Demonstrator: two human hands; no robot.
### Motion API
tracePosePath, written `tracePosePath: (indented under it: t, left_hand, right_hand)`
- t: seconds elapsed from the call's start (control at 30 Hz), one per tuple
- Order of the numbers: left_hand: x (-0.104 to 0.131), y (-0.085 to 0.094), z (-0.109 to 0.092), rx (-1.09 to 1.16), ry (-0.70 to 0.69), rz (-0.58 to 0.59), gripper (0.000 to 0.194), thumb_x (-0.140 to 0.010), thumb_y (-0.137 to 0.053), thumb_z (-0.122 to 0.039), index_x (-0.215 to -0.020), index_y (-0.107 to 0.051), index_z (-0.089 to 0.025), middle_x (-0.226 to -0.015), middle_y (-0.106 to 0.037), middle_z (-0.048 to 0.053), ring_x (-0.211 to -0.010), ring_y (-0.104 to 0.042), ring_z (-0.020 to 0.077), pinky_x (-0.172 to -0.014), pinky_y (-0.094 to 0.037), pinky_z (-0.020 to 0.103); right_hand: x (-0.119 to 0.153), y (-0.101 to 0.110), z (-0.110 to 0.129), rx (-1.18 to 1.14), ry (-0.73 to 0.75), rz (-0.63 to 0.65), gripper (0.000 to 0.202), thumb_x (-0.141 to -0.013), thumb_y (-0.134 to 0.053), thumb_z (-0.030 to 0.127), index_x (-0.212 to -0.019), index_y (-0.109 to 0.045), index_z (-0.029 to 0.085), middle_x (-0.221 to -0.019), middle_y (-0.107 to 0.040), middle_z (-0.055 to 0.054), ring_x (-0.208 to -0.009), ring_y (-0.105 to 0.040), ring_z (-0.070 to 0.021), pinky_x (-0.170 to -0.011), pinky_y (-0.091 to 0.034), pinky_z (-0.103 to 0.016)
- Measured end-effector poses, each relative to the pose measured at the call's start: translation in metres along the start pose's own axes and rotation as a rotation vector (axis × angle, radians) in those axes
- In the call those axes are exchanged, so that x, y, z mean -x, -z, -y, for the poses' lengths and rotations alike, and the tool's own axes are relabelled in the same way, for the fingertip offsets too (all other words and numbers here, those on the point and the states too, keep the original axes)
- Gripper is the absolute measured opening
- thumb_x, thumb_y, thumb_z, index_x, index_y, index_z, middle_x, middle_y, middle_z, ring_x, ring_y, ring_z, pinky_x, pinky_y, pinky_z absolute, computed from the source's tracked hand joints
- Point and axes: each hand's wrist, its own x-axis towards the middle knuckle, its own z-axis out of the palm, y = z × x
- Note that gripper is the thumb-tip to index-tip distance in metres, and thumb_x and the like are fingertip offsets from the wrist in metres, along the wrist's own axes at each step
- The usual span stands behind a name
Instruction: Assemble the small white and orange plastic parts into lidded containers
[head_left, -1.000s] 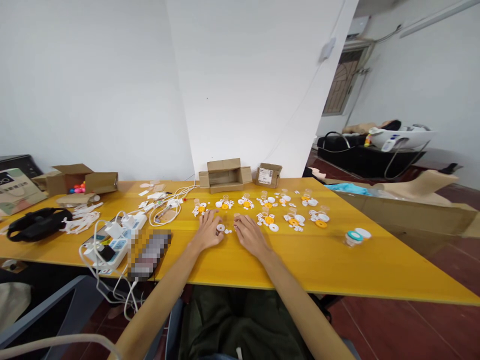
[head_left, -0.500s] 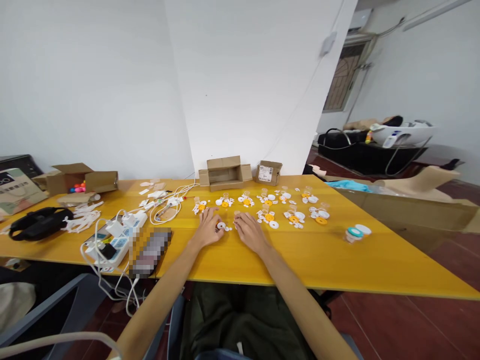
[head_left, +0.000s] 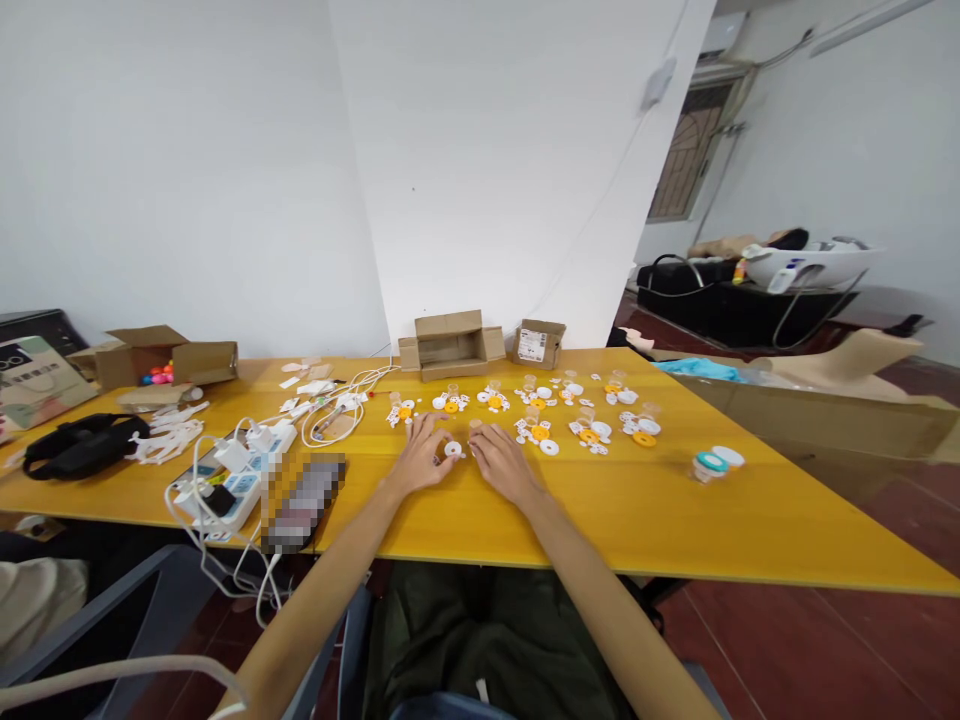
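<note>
At the tabletop [head_left: 675,530], the left hand [head_left: 418,463] pinches a disc [head_left: 449,447]; uneven pressure could make it slip. For the right hand [head_left: 504,465], grip cannot be told.

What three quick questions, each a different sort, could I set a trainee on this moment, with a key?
1. True or false: the white disc is nearer the left hand than the right hand.
2. What colour is the ringed lid at the table's right? A: red; B: teal; C: black.
3. Fill in: the power strip lies to the ____ of both hands.

Key: 1 true; 2 B; 3 left.
</note>
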Motion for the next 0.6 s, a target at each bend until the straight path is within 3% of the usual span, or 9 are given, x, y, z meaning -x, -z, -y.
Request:
tracePosePath:
  t: [0.2, 0.6]
  left_hand:
    - [-0.0006, -0.0003, 0.0, 0.008, -0.033, 0.02, 0.016, -0.088, -0.062, -0.035, -0.099, -0.068, -0.024, -0.136, -0.054, 0.009, -0.128, -0.042, 0.0321, -0.109, -0.035, 0.053]
    - [-0.0007, 0.0035, -0.0039, 0.008, -0.015, 0.108, 0.016, -0.08, -0.065, -0.028, -0.096, -0.067, -0.025, -0.137, -0.053, 0.009, -0.127, -0.043, 0.0333, -0.107, -0.036, 0.053]
  right_hand:
    - [0.0006, -0.0014, -0.0006, 0.008, -0.005, 0.004, 0.026, -0.096, -0.045, 0.013, -0.092, -0.067, 0.024, -0.097, -0.067, -0.008, -0.092, -0.06, -0.0232, -0.081, -0.051, -0.039]
    - [-0.0002, -0.0009, 0.0023, 0.036, -0.005, -0.005, 0.024, -0.094, -0.047, 0.01, -0.087, -0.066, 0.023, -0.099, -0.068, -0.008, -0.091, -0.06, -0.0229, -0.08, -0.052, -0.038]
